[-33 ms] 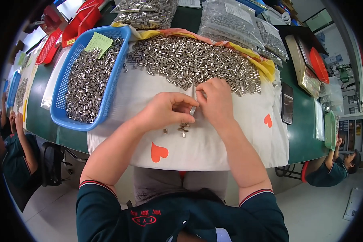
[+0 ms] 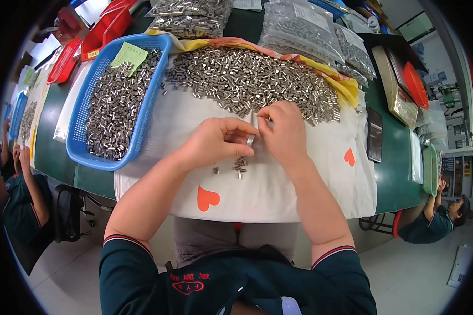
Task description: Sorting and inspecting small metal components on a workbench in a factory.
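Observation:
My left hand has its thumb and fingers closed on a short silver metal cylinder, held just above the white cloth. Close beside it on the right, my right hand is pinched at the fingertips; whatever may be between them is too small or hidden to make out. Below my left hand, several loose metal cylinders lie in a small cluster, with a single one apart to the left. Beyond both hands spreads a wide heap of similar small cylinders.
A blue plastic basket full of the same pieces stands at left, a green note on top. Clear bags of metal parts line the back. A dark phone lies at right. Other people sit at both sides.
The cylinder in my left hand has turned slightly. My right hand has shifted a little to the right, and its fingers remain pinched.

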`<state>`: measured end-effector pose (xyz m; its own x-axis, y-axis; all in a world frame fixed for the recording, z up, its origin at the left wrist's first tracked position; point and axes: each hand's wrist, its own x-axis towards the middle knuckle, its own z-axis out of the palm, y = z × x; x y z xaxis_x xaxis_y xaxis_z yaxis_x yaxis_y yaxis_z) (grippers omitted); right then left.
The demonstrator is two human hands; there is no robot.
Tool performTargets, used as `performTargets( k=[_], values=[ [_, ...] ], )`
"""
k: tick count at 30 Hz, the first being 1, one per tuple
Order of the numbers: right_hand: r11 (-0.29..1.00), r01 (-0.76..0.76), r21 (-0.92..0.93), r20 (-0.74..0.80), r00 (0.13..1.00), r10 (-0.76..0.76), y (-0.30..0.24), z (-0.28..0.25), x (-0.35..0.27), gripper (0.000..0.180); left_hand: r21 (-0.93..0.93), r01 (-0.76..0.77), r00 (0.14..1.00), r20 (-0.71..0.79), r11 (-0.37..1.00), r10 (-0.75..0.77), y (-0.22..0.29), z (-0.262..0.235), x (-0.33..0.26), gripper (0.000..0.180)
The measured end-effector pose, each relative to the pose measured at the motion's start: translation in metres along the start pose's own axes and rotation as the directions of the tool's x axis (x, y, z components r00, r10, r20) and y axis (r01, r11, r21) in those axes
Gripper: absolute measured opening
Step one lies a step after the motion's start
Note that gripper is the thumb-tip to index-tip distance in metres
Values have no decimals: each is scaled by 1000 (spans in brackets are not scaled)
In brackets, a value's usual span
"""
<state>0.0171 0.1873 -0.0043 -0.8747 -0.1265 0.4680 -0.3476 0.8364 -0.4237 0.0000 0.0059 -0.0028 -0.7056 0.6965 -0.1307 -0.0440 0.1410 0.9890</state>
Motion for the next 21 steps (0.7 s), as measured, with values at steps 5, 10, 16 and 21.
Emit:
performTargets(
  k=[5, 10, 16, 21],
  values=[
    [702, -403, 587, 303, 913, 272, -10, -21, -5, 8, -315, -15, 985, -165, 949, -40, 4, -3, 4, 34],
    [624, -388, 679, 347, 918, 193, -11, -17, -8, 9, -305, -17, 987, -157, 952, -33, 1, -3, 4, 34],
    [906, -152, 395, 118, 986, 114, -22, -16, -10, 7, -280, 18, 986, -151, 960, -63, -5, -2, 6, 36],
    [964, -48, 263, 40, 998, 39, -26, -12, -13, 8, -155, 38, 973, -220, 987, -72, -3, 1, 4, 35]
  ],
)
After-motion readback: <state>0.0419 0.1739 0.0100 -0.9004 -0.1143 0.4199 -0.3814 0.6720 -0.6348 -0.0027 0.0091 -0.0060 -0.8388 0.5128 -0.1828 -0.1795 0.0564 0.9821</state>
